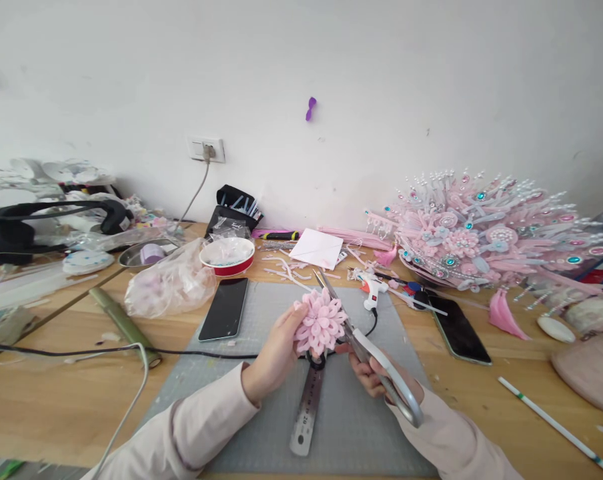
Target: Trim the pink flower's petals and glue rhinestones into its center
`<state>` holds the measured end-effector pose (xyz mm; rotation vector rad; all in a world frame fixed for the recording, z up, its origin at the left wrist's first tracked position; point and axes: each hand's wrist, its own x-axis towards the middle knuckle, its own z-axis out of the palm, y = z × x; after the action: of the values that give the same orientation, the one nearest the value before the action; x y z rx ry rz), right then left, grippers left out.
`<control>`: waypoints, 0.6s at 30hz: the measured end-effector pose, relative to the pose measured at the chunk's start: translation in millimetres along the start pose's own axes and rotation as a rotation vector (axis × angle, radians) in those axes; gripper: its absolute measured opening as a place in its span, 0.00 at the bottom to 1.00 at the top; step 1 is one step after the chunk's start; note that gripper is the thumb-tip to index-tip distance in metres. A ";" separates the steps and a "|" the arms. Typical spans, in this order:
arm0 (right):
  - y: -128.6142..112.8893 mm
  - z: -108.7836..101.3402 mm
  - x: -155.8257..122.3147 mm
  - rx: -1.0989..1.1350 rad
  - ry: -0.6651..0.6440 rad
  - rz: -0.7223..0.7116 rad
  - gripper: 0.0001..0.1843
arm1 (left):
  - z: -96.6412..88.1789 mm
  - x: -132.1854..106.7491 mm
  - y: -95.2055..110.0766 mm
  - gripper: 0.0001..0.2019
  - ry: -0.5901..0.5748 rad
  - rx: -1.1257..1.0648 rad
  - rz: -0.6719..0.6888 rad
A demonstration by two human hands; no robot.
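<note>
My left hand (pixel 274 353) is closed around a pink petalled fabric flower (pixel 320 324), holding it up over the grey cutting mat (pixel 276 307). My right hand (pixel 376 377) grips a pair of scissors (pixel 369 350) with pale handles. Their blades point up and away along the flower's right side, tips just above it. A steel ruler (pixel 306 410) lies on the mat under both hands.
A dark phone (pixel 225 308) lies left on the mat, another phone (pixel 459 329) to the right. A glue gun (pixel 373 292), a red-rimmed bowl (pixel 228 257), a plastic bag (pixel 169 283) and a large pink beaded headdress (pixel 481 233) stand behind. A black cable (pixel 81 351) crosses the wooden table.
</note>
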<state>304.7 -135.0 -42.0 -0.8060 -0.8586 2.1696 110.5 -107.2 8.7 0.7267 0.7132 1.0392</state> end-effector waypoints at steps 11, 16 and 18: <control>-3.1 -0.3 2.7 0.014 0.000 0.045 0.20 | -2.2 1.7 2.3 0.15 -0.024 -0.023 0.002; -2.5 3.5 0.4 -0.009 0.053 -0.002 0.19 | -4.6 3.3 3.4 0.17 -0.034 -0.016 0.018; -1.9 3.5 -0.3 -0.028 0.066 0.000 0.18 | -4.2 3.1 3.7 0.17 -0.037 -0.017 0.014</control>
<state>303.0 -135.3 -38.4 -0.8870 -0.8572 2.1229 106.4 -102.4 8.8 0.7351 0.6676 1.0416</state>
